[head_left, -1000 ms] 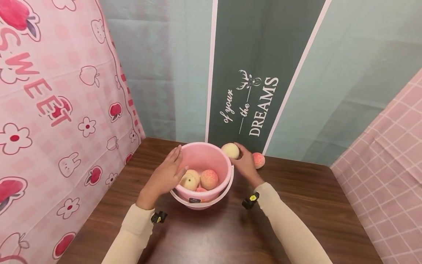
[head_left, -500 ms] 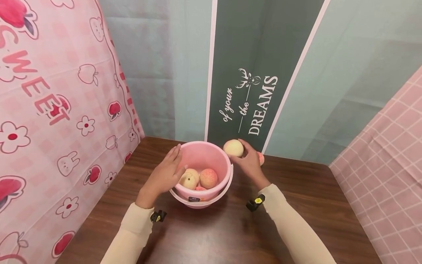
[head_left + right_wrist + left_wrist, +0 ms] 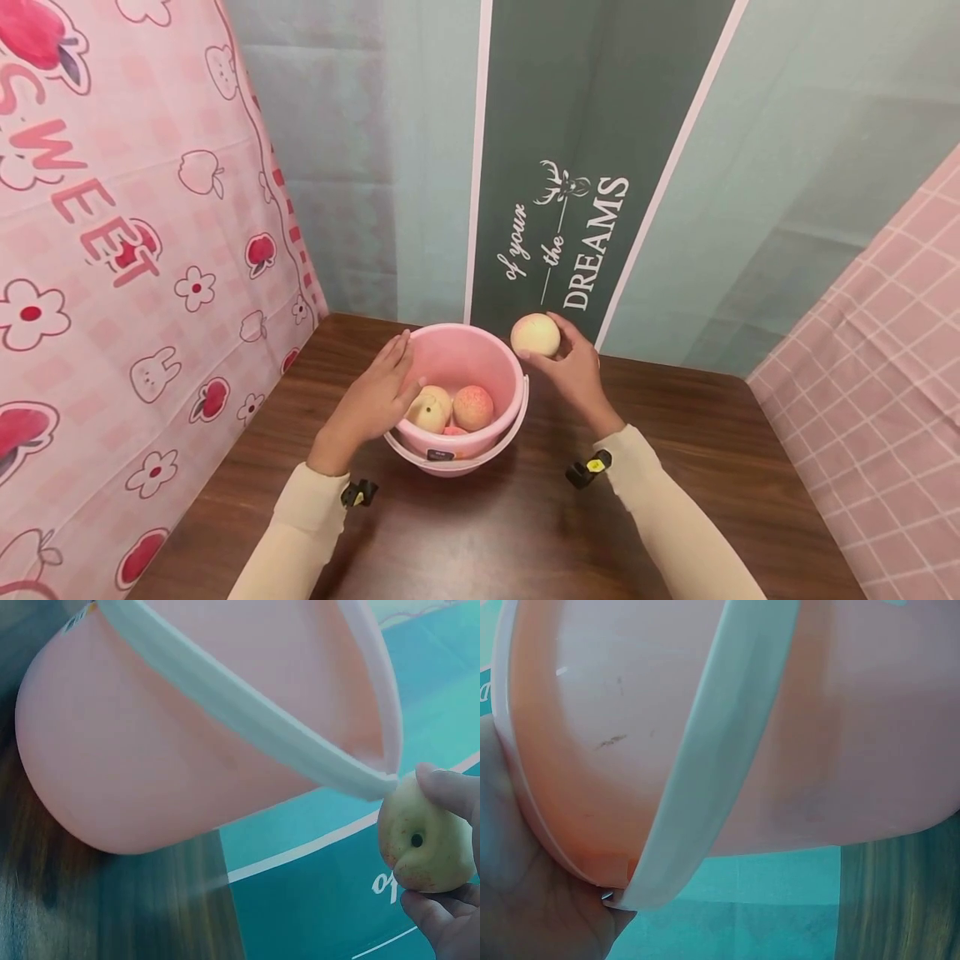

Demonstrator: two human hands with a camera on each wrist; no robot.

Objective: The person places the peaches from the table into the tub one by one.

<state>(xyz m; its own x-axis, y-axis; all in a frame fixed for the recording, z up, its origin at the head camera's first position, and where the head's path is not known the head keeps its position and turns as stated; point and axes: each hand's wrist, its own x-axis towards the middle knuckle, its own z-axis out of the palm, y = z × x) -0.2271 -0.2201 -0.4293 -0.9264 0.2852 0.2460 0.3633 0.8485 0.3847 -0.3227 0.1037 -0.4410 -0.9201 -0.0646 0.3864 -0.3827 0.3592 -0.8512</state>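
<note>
A pink bucket [image 3: 465, 346] with a pale handle [image 3: 498, 446] stands on the table. My left hand [image 3: 372, 396] rests on its left rim, fingers straight and thumb reaching over the edge; in the left wrist view the palm [image 3: 525, 892] lies against the rim. Beyond the right rim, my right hand [image 3: 576, 367] holds a pale yellow peach [image 3: 536, 336] between thumb and fingers. The right wrist view shows the dark stem hole of this peach [image 3: 412, 862]. Inside the bucket lie a yellow peach [image 3: 429, 410], a reddish peach [image 3: 473, 407] and part of another red one.
The dark wooden table [image 3: 660, 492] runs back to a green and teal curtain [image 3: 360, 208]. Pink patterned cloth [image 3: 112, 333] hangs on the left, and checked pink cloth [image 3: 885, 383] on the right.
My right hand has lifted the pale peach slightly and shifted right. The red peach behind that hand has gone from sight. My left hand stays on the rim.
</note>
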